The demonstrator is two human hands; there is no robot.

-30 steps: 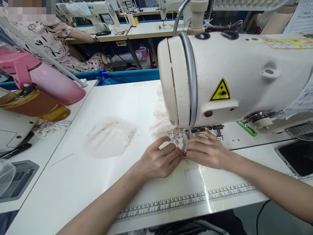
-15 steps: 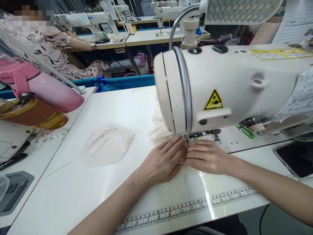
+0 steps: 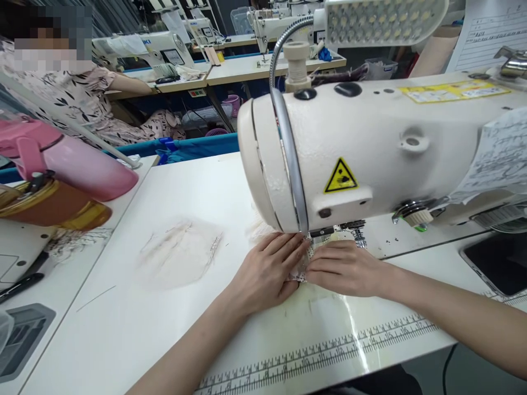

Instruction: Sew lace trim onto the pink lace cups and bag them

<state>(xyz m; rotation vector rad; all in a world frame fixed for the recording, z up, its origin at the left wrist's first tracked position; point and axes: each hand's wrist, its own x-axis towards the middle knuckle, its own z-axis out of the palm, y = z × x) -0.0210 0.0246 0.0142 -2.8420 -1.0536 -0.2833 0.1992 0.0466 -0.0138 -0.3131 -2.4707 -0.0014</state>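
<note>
Two hands, the left hand (image 3: 267,271) and right hand (image 3: 343,269), were pressed flat on a small cream lace piece (image 3: 302,263) under the big cream sewing machine (image 3: 370,153); most lace was hidden, so sewn length could not be told.

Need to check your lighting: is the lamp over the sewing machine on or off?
Cannot tell. The lamp shows rows of pale LED dots, none clearly glowing.

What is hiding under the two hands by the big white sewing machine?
Spotted lace fabric peeks out between the left hand and right hand, flat on the table. The sewing machine head hides the needle.
</note>
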